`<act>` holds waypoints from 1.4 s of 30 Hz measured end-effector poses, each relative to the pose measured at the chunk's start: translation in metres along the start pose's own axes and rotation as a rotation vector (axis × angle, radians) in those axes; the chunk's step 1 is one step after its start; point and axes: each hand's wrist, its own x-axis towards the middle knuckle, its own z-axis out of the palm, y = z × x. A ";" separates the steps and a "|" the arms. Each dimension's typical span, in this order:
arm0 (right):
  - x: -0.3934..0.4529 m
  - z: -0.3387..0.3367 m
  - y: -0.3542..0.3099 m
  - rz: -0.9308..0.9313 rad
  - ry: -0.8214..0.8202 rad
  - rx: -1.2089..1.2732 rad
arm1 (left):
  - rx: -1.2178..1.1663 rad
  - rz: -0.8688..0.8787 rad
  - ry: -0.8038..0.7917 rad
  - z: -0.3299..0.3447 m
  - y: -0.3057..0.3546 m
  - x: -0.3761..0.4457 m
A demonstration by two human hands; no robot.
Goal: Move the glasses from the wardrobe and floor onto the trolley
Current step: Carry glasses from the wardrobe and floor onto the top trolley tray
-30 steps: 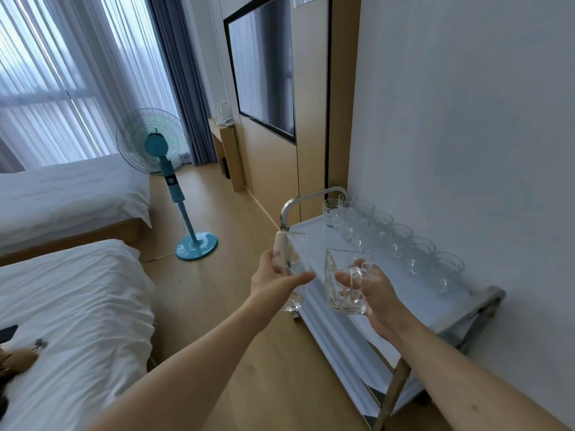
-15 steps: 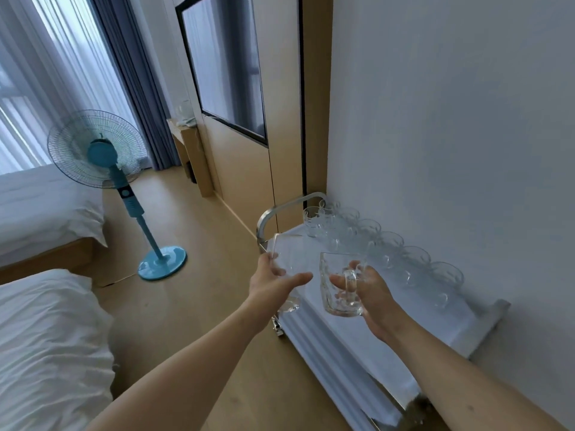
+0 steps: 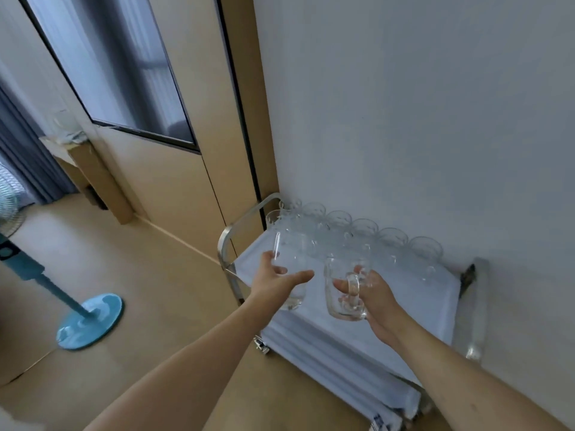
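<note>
At the far left edge of the frame, a teal pedestal fan [image 3: 88,321] stands on open wooden floor [image 3: 155,290], with bare boards stretching right toward the trolley. In the upper left, a dark wall-mounted screen [image 3: 118,66] sits in tan wood panelling. Moving toward centre, the left hand [image 3: 277,279] reaches forward with the arm extended, fingers and thumb curled round a tall, smooth clear tumbler [image 3: 289,262] held over the trolley's near left corner. Just to its right, the right hand [image 3: 373,293] grips a clear glass mug [image 3: 342,290] by its handle, above the trolley's front edge. The trolley [image 3: 413,306], with a curved metal rail and a white cloth draped over its top, stands tight against the pale wall at centre right. A row of glasses [image 3: 364,234] lines its back edge along the wall, leaving the front strip of cloth free.
</note>
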 end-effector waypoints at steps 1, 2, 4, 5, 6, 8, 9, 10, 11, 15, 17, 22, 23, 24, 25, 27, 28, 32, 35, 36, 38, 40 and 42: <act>-0.001 0.004 0.002 0.008 0.021 -0.001 | 0.006 -0.004 -0.024 -0.002 -0.003 0.005; 0.000 0.006 0.006 0.020 0.052 -0.002 | 0.013 -0.006 -0.043 -0.004 -0.005 0.011; 0.001 0.010 0.011 0.041 0.113 0.005 | 0.017 -0.014 -0.073 -0.006 -0.011 0.023; 0.001 0.011 0.014 0.051 0.139 0.010 | 0.012 -0.020 -0.088 -0.005 -0.014 0.029; 0.001 0.012 0.018 0.065 0.164 0.020 | 0.005 -0.027 -0.103 -0.005 -0.017 0.034; 0.001 0.010 0.025 0.099 0.224 0.036 | 0.009 -0.033 -0.131 -0.002 -0.021 0.043; 0.002 0.008 0.028 0.110 0.251 0.032 | 0.022 -0.031 -0.143 0.000 -0.023 0.047; 0.004 0.006 0.030 0.115 0.269 0.028 | 0.042 -0.027 -0.151 0.002 -0.024 0.052; 0.007 0.004 0.033 0.119 0.283 0.030 | 0.059 -0.022 -0.155 0.005 -0.025 0.057; 0.029 -0.010 0.039 0.150 0.320 0.018 | 0.070 -0.047 -0.167 0.020 -0.024 0.083; 0.045 -0.020 0.041 0.158 0.315 -0.032 | 0.082 -0.060 -0.173 0.029 -0.024 0.099; 0.096 -0.051 0.048 0.184 0.340 -0.130 | 0.109 -0.094 -0.150 0.050 -0.031 0.139; 0.107 -0.056 0.051 0.187 0.362 -0.132 | 0.123 -0.100 -0.153 0.053 -0.032 0.147; 0.117 -0.061 0.056 0.204 0.392 -0.127 | 0.134 -0.107 -0.154 0.056 -0.034 0.155; 0.123 -0.064 0.059 0.215 0.414 -0.136 | 0.145 -0.107 -0.153 0.057 -0.034 0.159; 0.143 -0.072 0.067 0.234 0.412 -0.173 | 0.178 -0.112 -0.141 0.063 -0.037 0.174; 0.152 -0.076 0.072 0.245 0.412 -0.187 | 0.200 -0.118 -0.138 0.067 -0.039 0.180; 0.179 -0.086 0.091 0.246 0.413 -0.275 | 0.257 -0.130 -0.133 0.080 -0.048 0.198; 0.193 -0.093 0.104 0.218 0.408 -0.321 | 0.275 -0.129 -0.081 0.090 -0.056 0.207; 0.196 -0.095 0.106 0.210 0.401 -0.329 | 0.279 -0.126 -0.063 0.093 -0.059 0.209; 0.201 -0.096 0.108 0.198 0.397 -0.347 | 0.286 -0.124 -0.040 0.097 -0.062 0.212; 0.206 -0.097 0.109 0.180 0.393 -0.373 | 0.287 -0.127 -0.014 0.099 -0.065 0.215; 0.211 -0.099 0.112 0.171 0.394 -0.387 | 0.291 -0.126 0.021 0.102 -0.067 0.218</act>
